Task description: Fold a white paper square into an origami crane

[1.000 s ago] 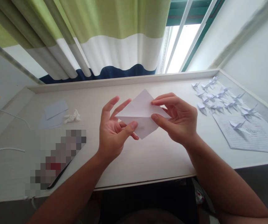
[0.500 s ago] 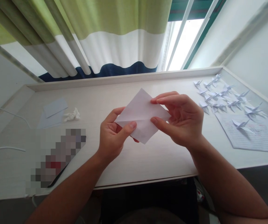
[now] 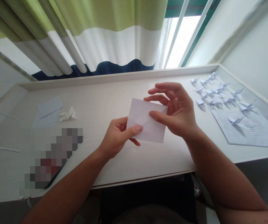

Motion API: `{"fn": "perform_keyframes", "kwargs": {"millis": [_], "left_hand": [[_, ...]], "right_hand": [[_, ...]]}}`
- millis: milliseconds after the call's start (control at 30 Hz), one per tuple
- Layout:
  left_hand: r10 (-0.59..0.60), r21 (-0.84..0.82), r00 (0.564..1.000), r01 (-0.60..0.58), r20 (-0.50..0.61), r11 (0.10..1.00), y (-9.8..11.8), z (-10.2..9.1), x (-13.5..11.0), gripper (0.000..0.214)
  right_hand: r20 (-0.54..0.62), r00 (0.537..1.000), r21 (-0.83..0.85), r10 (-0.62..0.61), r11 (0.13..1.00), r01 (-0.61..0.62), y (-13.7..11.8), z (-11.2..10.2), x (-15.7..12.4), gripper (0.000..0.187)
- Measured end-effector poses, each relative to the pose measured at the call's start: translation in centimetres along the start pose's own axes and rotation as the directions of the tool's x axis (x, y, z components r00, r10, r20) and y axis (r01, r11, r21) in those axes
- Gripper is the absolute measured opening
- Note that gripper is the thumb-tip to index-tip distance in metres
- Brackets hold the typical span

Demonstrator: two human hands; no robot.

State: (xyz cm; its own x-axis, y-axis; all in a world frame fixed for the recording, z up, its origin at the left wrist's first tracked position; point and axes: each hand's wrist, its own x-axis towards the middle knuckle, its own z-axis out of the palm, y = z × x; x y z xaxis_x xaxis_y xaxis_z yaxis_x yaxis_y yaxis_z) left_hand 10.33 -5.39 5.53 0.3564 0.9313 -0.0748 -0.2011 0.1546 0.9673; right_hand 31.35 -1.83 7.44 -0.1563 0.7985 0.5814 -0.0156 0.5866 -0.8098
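Note:
A small white square of paper [image 3: 148, 124], with faint diagonal creases, is held up over the desk, its face turned toward me. My left hand [image 3: 118, 133] pinches its lower left side, thumb on the front and fingers behind. At the right side is my right hand [image 3: 178, 109]: the thumb presses the front near the upper right corner, and that corner reaches in toward the palm. The other right fingers are spread and curved above the top edge, one of them close to it. Part of the right grip is hidden behind the paper.
Several folded paper cranes [image 3: 214, 93] crowd the right of the desk [image 3: 96, 102]. One crane [image 3: 236, 120] rests on a lined notebook [image 3: 252, 132]. At left lie paper sheets [image 3: 51, 107], a crumpled tissue [image 3: 68, 114] and a pixelated dark-edged object [image 3: 56, 158]. A curtain [image 3: 115, 40] hangs behind.
The paper has turned from a diamond position to nearly square-on. My right fingers have lifted and spread above its top edge; my left hand has shifted slightly right.

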Motion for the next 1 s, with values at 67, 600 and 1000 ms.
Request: {"fn": "perform_keyframes", "kwargs": {"millis": [67,600,1000], "left_hand": [[-0.061,0.005,0.995,0.06,0.075,0.998,-0.1,0.2,-0.1,0.026],[-0.12,0.048,0.977,0.113,0.175,0.992,-0.8,1.7,-0.2,0.031],[-0.108,0.082,0.99,0.1,0.088,0.992,-1.1,1.9,-0.2,0.041]], "right_hand": [[0.026,0.999,0.022,0.034,0.999,-0.035,0.3,-0.4,0.3,0.054],[0.087,0.952,0.144,0.294,0.942,-0.304,1.1,-0.8,0.4,0.05],[0.026,0.909,0.16,0.416,0.896,-0.415,1.7,-0.9,0.6,0.029]]}}
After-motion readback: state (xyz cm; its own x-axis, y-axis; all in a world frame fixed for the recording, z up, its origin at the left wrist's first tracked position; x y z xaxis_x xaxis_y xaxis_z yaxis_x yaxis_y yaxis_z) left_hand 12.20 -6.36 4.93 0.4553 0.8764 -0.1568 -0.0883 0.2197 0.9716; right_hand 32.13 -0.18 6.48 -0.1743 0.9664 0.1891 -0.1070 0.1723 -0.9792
